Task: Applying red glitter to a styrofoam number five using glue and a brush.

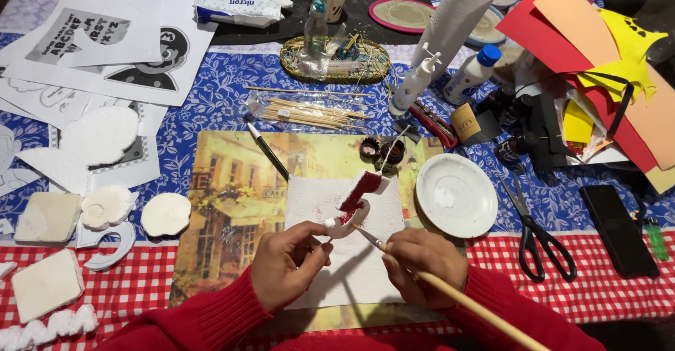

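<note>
Left hand (287,265) pinches a stick bearing the foam numeral (355,205) above the napkin (351,266); its long axis tilts up-right. Right hand (422,263) grips the brush (450,293), tip touching the numeral's lower curve.

I see a table (211,84) filling the view, covered by a blue floral cloth (232,77) with a red-and-white checked border (605,281) along its near edge. The far edge looks dark. Light is even, indoor.
</note>
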